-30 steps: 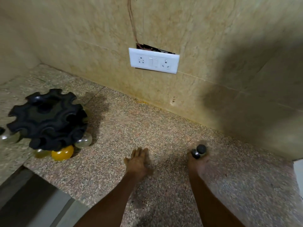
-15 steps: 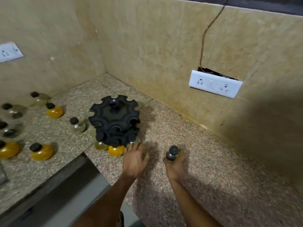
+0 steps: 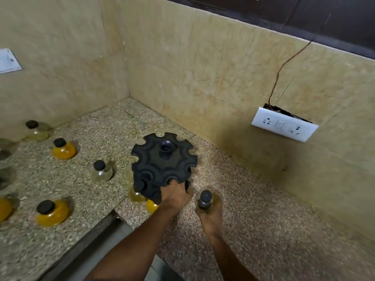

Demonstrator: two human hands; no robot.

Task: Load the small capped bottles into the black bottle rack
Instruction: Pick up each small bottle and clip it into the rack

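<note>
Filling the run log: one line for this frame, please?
left hand: grips black bottle rack rim | right hand: holds capped bottle beside rack | phase: pre-insert

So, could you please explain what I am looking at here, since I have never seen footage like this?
This is a single view from a camera worn on a person's head, looking down at their own two bare hands. No machine is involved. The left hand grips the near side of a black bottle rack standing on a speckled stone counter. The right hand holds a small bottle with a black cap. More capped bottles stand loose to the left, such as a clear one and an orange one. A white socket plate hangs on the wall.
</note>
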